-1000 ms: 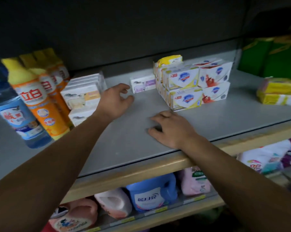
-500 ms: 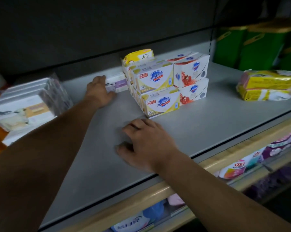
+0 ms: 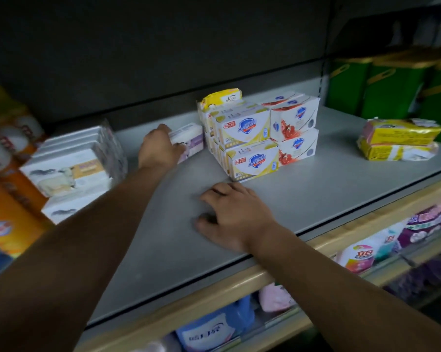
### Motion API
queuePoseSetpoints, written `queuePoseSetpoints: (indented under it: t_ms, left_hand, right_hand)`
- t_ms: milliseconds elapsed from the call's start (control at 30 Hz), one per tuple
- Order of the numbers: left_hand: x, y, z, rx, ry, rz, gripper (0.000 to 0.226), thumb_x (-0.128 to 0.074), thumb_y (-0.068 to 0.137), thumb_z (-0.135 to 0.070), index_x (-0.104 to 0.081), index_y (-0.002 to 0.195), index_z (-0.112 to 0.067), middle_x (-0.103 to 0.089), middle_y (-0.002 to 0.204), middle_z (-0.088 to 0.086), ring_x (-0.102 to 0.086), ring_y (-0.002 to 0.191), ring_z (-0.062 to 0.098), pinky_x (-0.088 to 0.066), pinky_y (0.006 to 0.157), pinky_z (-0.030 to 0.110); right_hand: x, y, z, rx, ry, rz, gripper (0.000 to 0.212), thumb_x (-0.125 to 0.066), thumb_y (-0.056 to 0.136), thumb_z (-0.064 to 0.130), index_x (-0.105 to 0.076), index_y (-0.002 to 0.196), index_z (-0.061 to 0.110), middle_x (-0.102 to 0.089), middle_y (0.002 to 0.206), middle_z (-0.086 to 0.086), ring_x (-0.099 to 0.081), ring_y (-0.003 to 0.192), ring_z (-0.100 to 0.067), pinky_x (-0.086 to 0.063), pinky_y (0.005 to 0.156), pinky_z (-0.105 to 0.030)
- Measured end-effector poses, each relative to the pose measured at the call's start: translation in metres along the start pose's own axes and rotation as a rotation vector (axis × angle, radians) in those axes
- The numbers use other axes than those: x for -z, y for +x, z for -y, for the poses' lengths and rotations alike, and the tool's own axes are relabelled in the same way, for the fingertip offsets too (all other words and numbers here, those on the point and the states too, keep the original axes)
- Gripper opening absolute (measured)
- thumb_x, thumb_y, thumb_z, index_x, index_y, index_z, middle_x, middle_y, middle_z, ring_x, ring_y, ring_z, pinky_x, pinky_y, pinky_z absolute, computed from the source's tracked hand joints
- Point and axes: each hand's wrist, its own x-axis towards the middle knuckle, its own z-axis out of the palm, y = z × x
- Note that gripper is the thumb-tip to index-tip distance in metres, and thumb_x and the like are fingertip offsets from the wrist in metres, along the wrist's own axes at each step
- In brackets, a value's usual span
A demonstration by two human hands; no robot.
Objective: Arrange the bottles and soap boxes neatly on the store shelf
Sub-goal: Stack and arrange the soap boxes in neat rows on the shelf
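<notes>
Bottles [image 3: 3, 158], orange and yellow, standing at far left, blurry. White soap boxes [image 3: 69, 168] sitting stacked just beside them. Left hand [image 3: 158, 148] reaching to back of grey shelf [image 3: 328, 194], fingers curling round small white and purple soap box [image 3: 189, 141]. Box lying just beside yellow and red soap box stack [image 3: 262, 138]. Right hand [image 3: 232, 214] resting on shelf near front, fingers bent, gripping nothing. Yellow packets [image 3: 399, 139] lying at far right.
</notes>
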Motion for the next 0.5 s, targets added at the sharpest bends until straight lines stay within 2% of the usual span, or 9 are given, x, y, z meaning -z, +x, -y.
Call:
queuePoseSetpoints:
  t_ms: [133, 233, 300, 367, 433, 500]
  left_hand:
    - [0.044, -0.058, 0.002, -0.026, -0.115, -0.029, 0.041, -0.075, 0.078, -0.031, -0.063, 0.113, -0.011, -0.069, 0.109, 0.013, -0.063, 0.103, 0.031, -0.047, 0.083, 0.032]
    - [0.083, -0.104, 0.009, 0.059, -0.254, 0.01, 0.033, -0.078, 0.077, -0.031, -0.066, 0.104, -0.017, -0.071, 0.102, 0.004, -0.065, 0.092, 0.024, -0.049, 0.08, 0.031]
    - [0.109, -0.132, 0.014, 0.189, -0.489, 0.126, 0.024, -0.079, 0.078, -0.024, -0.068, 0.098, -0.015, -0.072, 0.097, 0.009, -0.068, 0.087, 0.027, -0.055, 0.079, 0.041]
    - [0.133, -0.155, 0.02, 0.294, -0.694, 0.266, 0.02, -0.077, 0.081, -0.018, -0.069, 0.097, -0.01, -0.072, 0.098, 0.018, -0.069, 0.086, 0.03, -0.057, 0.079, 0.05]
    - [0.15, -0.174, 0.027, 0.331, -0.802, 0.385, 0.016, -0.073, 0.083, -0.017, -0.071, 0.098, -0.01, -0.074, 0.095, 0.013, -0.069, 0.084, 0.024, -0.059, 0.073, 0.043]
    - [0.163, -0.188, 0.033, 0.354, -0.893, 0.45, 0.012, -0.07, 0.085, -0.019, -0.071, 0.096, -0.014, -0.075, 0.091, 0.003, -0.07, 0.081, 0.016, -0.057, 0.063, 0.028]
  right_hand:
    - [0.003, 0.001, 0.001, -0.019, -0.013, 0.037, 0.062, -0.045, 0.084, 0.067, -0.054, 0.13, 0.027, -0.051, 0.132, 0.002, -0.041, 0.128, -0.024, -0.033, 0.107, -0.036]
    - [0.011, -0.002, 0.001, -0.054, 0.111, -0.007, 0.072, -0.057, 0.081, 0.066, -0.046, 0.138, 0.025, -0.048, 0.139, -0.001, -0.041, 0.132, -0.022, -0.035, 0.11, -0.035]
    - [0.019, -0.008, 0.004, -0.043, 0.307, -0.072, 0.086, -0.073, 0.075, 0.054, -0.035, 0.146, 0.026, -0.041, 0.147, -0.001, -0.04, 0.134, -0.018, -0.034, 0.111, -0.032]
    - [0.023, -0.015, 0.013, 0.063, 0.432, -0.076, 0.102, -0.084, 0.068, 0.04, -0.025, 0.151, 0.032, -0.035, 0.15, 0.003, -0.038, 0.134, -0.012, -0.033, 0.111, -0.027]
    - [0.023, -0.018, 0.033, 0.208, 0.455, -0.051, 0.106, -0.087, 0.066, 0.026, -0.023, 0.151, 0.035, -0.035, 0.147, 0.007, -0.038, 0.128, -0.002, -0.03, 0.108, -0.015]
    - [0.019, -0.017, 0.054, 0.315, 0.492, -0.046, 0.099, -0.083, 0.068, 0.014, -0.03, 0.149, 0.031, -0.041, 0.141, 0.006, -0.043, 0.119, 0.002, -0.032, 0.102, -0.008]
